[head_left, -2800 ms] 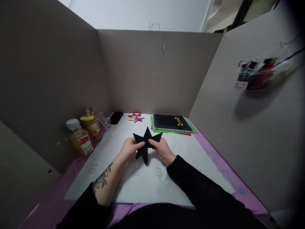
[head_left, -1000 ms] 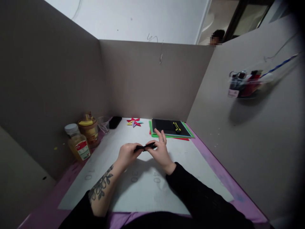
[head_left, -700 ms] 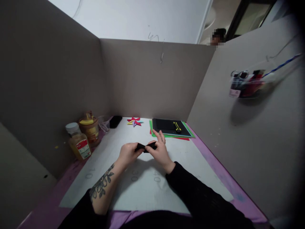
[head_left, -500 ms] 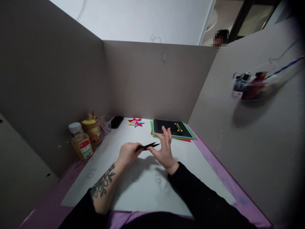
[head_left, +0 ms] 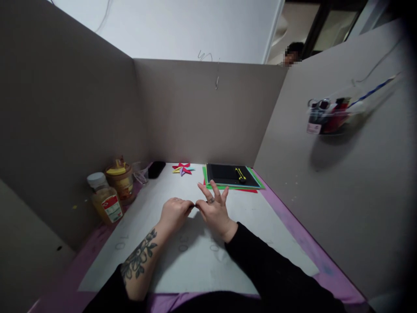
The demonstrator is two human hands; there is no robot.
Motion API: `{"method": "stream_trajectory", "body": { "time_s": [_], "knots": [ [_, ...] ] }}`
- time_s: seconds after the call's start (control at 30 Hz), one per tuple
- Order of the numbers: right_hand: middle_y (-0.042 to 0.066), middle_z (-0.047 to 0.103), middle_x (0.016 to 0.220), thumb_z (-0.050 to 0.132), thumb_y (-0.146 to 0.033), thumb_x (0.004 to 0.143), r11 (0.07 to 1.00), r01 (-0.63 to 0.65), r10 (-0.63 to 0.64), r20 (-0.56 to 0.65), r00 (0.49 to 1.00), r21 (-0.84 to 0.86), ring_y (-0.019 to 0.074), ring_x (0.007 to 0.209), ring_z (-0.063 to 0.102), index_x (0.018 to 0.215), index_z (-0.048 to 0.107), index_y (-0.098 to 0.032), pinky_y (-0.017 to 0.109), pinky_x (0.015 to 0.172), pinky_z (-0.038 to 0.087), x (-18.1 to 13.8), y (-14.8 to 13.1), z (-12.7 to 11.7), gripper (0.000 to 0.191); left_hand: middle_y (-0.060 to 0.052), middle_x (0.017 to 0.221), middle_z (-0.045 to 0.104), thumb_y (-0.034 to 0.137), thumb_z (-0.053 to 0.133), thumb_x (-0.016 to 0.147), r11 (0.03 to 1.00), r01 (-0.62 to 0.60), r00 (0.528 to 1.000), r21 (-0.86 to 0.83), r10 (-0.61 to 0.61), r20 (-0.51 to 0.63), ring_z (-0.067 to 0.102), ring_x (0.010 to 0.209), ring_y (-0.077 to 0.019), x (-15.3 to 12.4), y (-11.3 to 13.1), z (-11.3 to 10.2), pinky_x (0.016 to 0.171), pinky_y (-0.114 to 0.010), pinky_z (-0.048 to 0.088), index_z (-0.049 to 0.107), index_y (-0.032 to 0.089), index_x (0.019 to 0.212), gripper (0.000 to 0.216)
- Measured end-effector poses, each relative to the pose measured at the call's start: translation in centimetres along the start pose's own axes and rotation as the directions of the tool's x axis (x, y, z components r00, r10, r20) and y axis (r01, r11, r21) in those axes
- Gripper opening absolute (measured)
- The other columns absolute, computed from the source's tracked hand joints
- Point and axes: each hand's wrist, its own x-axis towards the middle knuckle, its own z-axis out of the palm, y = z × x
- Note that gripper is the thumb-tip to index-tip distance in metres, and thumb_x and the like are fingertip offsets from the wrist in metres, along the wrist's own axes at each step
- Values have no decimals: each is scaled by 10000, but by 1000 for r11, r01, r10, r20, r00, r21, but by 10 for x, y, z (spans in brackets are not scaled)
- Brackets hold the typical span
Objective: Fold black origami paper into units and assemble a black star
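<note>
Between my two hands is a small piece of folded black paper (head_left: 194, 206), mostly hidden by the fingers. My left hand (head_left: 175, 214) is closed on its left end, thumb and fingers pressed together. The thumb and forefinger of my right hand (head_left: 215, 214) pinch the other end, while the remaining fingers spread upward. Both hands are held above the white sheet (head_left: 176, 274). Farther back lies a many-coloured folded paper star (head_left: 183, 169).
A stack of coloured paper (head_left: 221, 174), black on top, carries a yellow-and-black cutter (head_left: 240, 174). At left stand a glue bottle (head_left: 107, 202) and a brown cup (head_left: 122, 180), near a black phone (head_left: 157, 169). A clear holder (head_left: 330, 121) with tools hangs on the right partition.
My right thumb and forefinger have closed on the black paper's pointed end, which stuck out before. The paper is now mostly covered. The view has shifted slightly.
</note>
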Motion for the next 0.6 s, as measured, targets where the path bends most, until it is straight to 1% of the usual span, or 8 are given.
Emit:
{"method": "stream_trajectory", "body": {
  "time_s": [0.07, 0.17, 0.27, 0.33, 0.47, 0.6],
  "knots": [
    [18, 449, 1412, 548, -165, 838, 1000, 12, -12, 12, 1000, -11, 329, 1389, 134, 706, 611, -206, 676, 1045, -34, 0, 0, 0, 151, -56, 727, 709, 245, 542, 867, 1000, -1, 1000, 8, 1, 10, 645, 675, -187, 0, 0, 0, 661, -280, 422, 698, 186, 816, 175],
    [20, 486, 1383, 534, -167, 848, 1000, 17, -16, 27, 1000, -17, 310, 1388, 152, 712, 612, -210, 664, 1053, -37, 0, 0, 1, 162, -54, 720, 707, 251, 545, 866, 1000, 5, 1000, 23, -6, 30, 642, 666, -188, 0, 0, 2, 649, -280, 417, 698, 188, 812, 174],
    [42, 412, 1439, 536, -182, 852, 999, 18, -16, 45, 999, -44, 337, 1399, 97, 748, 625, -204, 683, 1036, -37, 0, 0, 4, 139, -49, 739, 710, 243, 557, 859, 1000, 20, 999, 9, -20, 38, 644, 681, -191, 0, -1, 2, 652, -282, 414, 695, 195, 835, 149],
    [45, 356, 1473, 548, -158, 834, 998, 32, -28, 75, 997, -49, 358, 1401, 66, 733, 622, -192, 694, 1025, -42, -1, 1, 5, 130, -46, 743, 710, 246, 560, 857, 1000, 19, 999, -1, -19, 46, 643, 685, -190, 0, -1, 2, 652, -282, 412, 692, 197, 829, 143],
    [11, 357, 1472, 560, -138, 809, 1000, 27, -26, 123, 992, -7, 356, 1400, 66, 687, 616, -193, 698, 1017, -57, -1, 2, 5, 144, -52, 733, 707, 265, 553, 862, 1000, 1, 997, 6, -2, 78, 641, 679, -191, 1, 0, 2, 642, -282, 408, 691, 196, 813, 162],
    [32, 389, 1455, 550, -190, 833, 1000, -5, 3, 83, 997, 24, 341, 1397, 85, 728, 643, -207, 695, 1018, -43, -1, 0, 1, 141, -55, 730, 705, 248, 539, 863, 1000, 18, 998, 11, -18, 68, 637, 673, -183, 1, -1, 2, 647, -276, 410, 691, 191, 816, 169]
  ]
}}
